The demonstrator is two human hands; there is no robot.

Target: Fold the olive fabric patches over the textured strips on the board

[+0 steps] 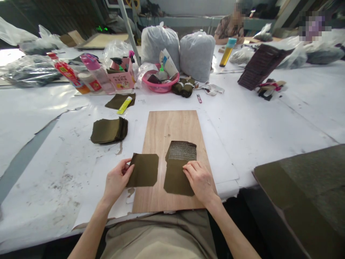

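Observation:
A plywood board (pixel 172 126) lies on the white table in front of me. My left hand (pixel 116 180) pinches the left edge of a single olive fabric piece (pixel 144 169) with clipped corners, lying over the board's left edge. My right hand (pixel 198 178) rests with curled fingers on the top olive piece (pixel 175 178) of a stack (pixel 182 150), whose far part shows a grey woven underside.
Another stack of olive pieces (pixel 109 130) sits to the left, with a yellow tube (pixel 124 105) and a flat olive piece beyond. A pink bowl (pixel 160 84), two grey bags (pixel 196 54), bottles and a pink box stand farther back. Dark fabric (pixel 304 190) covers the right corner. Other people sit at the far side.

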